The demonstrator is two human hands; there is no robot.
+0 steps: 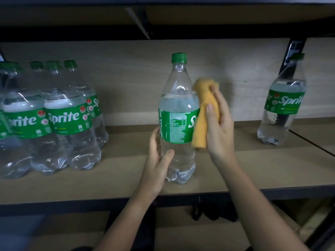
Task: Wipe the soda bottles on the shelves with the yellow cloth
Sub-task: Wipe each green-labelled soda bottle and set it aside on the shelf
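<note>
Left hand grips clear plastic green-capped soda bottle low; right hand presses bunched yellow cloth against label. Bottle likely heavy, slick; steady near base.

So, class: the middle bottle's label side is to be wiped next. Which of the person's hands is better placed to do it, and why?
The right hand. It already grips the yellow cloth against the label side of the middle bottle. The left hand holds the bottle's lower part, steadying it on the shelf.
</note>
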